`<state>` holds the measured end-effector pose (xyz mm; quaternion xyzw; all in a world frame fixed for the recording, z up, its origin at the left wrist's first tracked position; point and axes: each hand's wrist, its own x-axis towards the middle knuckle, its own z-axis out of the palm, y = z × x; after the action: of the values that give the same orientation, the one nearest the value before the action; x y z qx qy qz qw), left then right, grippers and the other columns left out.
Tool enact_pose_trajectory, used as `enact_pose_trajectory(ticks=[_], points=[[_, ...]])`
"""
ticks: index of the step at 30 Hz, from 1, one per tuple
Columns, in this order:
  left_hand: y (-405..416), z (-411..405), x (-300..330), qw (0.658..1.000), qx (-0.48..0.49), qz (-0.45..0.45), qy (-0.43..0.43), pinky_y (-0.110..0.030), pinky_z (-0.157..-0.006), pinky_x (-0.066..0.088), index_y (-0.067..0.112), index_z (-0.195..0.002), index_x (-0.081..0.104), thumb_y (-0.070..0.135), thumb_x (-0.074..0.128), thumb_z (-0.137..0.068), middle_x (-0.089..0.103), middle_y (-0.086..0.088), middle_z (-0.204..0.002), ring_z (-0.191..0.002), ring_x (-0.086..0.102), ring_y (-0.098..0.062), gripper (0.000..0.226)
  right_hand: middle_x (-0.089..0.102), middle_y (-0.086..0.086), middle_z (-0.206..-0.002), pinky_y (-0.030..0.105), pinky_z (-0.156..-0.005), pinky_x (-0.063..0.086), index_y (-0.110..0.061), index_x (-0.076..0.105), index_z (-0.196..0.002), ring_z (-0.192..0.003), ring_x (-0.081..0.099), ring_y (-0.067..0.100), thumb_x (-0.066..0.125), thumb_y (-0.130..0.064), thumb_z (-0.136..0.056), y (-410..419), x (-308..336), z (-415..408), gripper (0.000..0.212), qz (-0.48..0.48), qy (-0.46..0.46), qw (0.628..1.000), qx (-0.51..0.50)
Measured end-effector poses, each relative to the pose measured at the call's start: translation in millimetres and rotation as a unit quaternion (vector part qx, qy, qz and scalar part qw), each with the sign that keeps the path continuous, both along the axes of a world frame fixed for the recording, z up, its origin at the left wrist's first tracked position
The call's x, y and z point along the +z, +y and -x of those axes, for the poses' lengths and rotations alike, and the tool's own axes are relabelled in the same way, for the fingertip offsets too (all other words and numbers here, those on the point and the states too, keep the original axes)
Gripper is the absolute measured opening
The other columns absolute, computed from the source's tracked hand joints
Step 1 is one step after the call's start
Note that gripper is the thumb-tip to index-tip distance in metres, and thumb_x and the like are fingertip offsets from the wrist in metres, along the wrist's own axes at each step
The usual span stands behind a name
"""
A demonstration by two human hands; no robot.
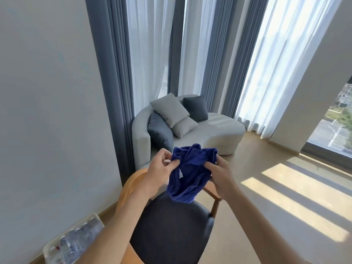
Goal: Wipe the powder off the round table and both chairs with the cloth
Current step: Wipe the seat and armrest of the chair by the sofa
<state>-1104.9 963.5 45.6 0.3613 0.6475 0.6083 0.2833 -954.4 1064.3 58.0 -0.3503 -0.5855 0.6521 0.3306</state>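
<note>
Grey-blue curtains (114, 73) and white sheers hang floor to ceiling along the windows; the floor (276, 216) is pale wood with bars of sunlight across its right side. A curved light-grey sofa (219, 134) stands by the windows and carries four cushions (169, 109), two pale and two dark.

Nearest the camera stands one chair (171, 231) with a curved wooden back and a dark padded seat. No powder can be made out on the seat at this resolution. The round table is outside the view.

The cloth (190, 172), deep blue and crumpled, is held in the air above the chair seat, between both hands, and hangs down in folds without touching the seat.

The left hand (160, 168) pinches the cloth's upper left edge between thumb and curled fingers (176, 163). The right hand (221, 174) grips the upper right edge, its fingers curled into the fabric.

A plastic-wrapped pack of water bottles (76, 241) lies on the floor against the left wall (47, 111), well apart from the chair.
</note>
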Motion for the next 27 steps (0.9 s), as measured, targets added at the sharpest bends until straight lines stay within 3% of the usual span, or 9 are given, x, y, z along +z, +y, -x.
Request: enact_pose_trajectory(ticks=[4, 6, 10, 14, 17, 20, 23, 25, 27], points=[[1, -12, 2, 0.994, -0.086, -0.022, -0.067, -0.038, -0.085, 0.050, 0.012, -0.091, 0.060, 0.022, 0.050, -0.098, 0.065, -0.007, -0.095, -0.090, 0.062, -0.021, 0.015, 0.068, 0.016, -0.095, 0.047, -0.082, 0.052, -0.009, 0.066, -0.097, -0.086, 0.064, 0.029, 0.041, 0.007, -0.093, 10, -3, -10, 0.030, 0.076, 0.047, 0.996, 0.011], [2, -14, -2, 0.990, -0.090, -0.033, -0.099, -0.038, -0.087, 0.049, 0.011, -0.099, 0.061, 0.012, 0.046, -0.098, 0.066, -0.007, -0.102, -0.097, 0.062, -0.025, 0.015, 0.069, 0.016, -0.095, 0.047, -0.085, 0.052, -0.007, 0.065, -0.098, -0.086, 0.064, 0.029, 0.040, 0.008, -0.093, 13, -5, -13, 0.029, 0.112, 0.080, 0.990, 0.002], [5, -20, -8, 0.997, -0.049, 0.006, -0.053, -0.026, -0.077, 0.055, 0.022, -0.120, 0.051, -0.002, 0.063, -0.087, 0.067, -0.006, -0.109, -0.100, 0.064, -0.019, 0.042, 0.070, 0.016, -0.097, 0.048, -0.091, 0.049, -0.004, 0.065, -0.105, -0.090, 0.064, 0.031, 0.044, 0.006, -0.093, 19, -12, -15, 0.026, 0.175, 0.132, 0.975, 0.025], [10, -23, -6, 0.995, -0.020, 0.071, 0.061, -0.024, -0.070, 0.053, 0.018, -0.105, 0.063, 0.010, 0.061, -0.090, 0.067, 0.001, -0.094, -0.086, 0.062, -0.015, 0.018, 0.070, 0.015, -0.097, 0.045, -0.089, 0.049, -0.005, 0.063, -0.108, -0.087, 0.064, 0.029, 0.044, 0.003, -0.092, 21, -21, -17, 0.026, 0.217, 0.164, 0.960, 0.069], [9, -19, -5, 0.988, -0.007, 0.089, 0.124, -0.039, -0.079, 0.053, 0.020, -0.104, 0.061, 0.013, 0.060, -0.088, 0.069, -0.002, -0.094, -0.090, 0.063, -0.024, 0.017, 0.068, 0.009, -0.078, 0.036, -0.075, 0.048, -0.009, 0.064, -0.091, -0.071, 0.063, 0.021, 0.044, -0.003, -0.093, 29, -28, -21, 0.021, 0.232, 0.125, 0.960, 0.093], [8, -16, 0, 0.968, -0.027, 0.114, 0.220, -0.040, -0.085, 0.050, 0.021, -0.102, 0.060, 0.021, 0.066, -0.085, 0.068, 0.002, -0.091, -0.089, 0.062, -0.020, 0.018, 0.061, 0.007, -0.066, 0.029, -0.061, 0.042, -0.005, 0.065, -0.086, -0.060, 0.055, 0.018, 0.042, 0.001, -0.091, 42, -35, -29, 0.024, 0.177, 0.030, 0.982, 0.064], [9, -15, 9, 0.952, -0.072, 0.120, 0.273, -0.034, -0.085, 0.048, 0.026, -0.103, 0.059, 0.021, 0.066, -0.086, 0.067, 0.006, -0.091, -0.089, 0.061, -0.017, 0.020, 0.060, 0.017, -0.087, 0.030, -0.058, 0.045, 0.008, 0.060, -0.110, -0.072, 0.056, 0.025, 0.029, 0.020, -0.077, 52, -34, -43, 0.046, 0.067, -0.051, 0.990, 0.110], [11, -14, 14, 0.939, -0.103, 0.133, 0.302, -0.032, -0.085, 0.047, 0.026, -0.109, 0.059, 0.020, 0.064, -0.088, 0.066, 0.004, -0.094, -0.090, 0.060, -0.016, 0.023, 0.066, 0.017, -0.103, 0.034, -0.074, 0.055, 0.001, 0.060, -0.114, -0.095, 0.064, 0.031, 0.025, 0.025, -0.071, 59, -30, -50, 0.060, 0.027, -0.058, 0.991, 0.114], [14, -13, 16, 0.925, -0.125, 0.151, 0.326, -0.034, -0.085, 0.047, 0.026, -0.113, 0.057, 0.020, 0.060, -0.089, 0.065, 0.002, -0.096, -0.090, 0.060, -0.017, 0.025, 0.067, 0.011, -0.115, 0.034, -0.090, 0.051, -0.009, 0.060, -0.119, -0.113, 0.060, 0.027, 0.037, 0.015, -0.068, 61, -21, -52, 0.061, -0.032, -0.041, 0.991, 0.120]])
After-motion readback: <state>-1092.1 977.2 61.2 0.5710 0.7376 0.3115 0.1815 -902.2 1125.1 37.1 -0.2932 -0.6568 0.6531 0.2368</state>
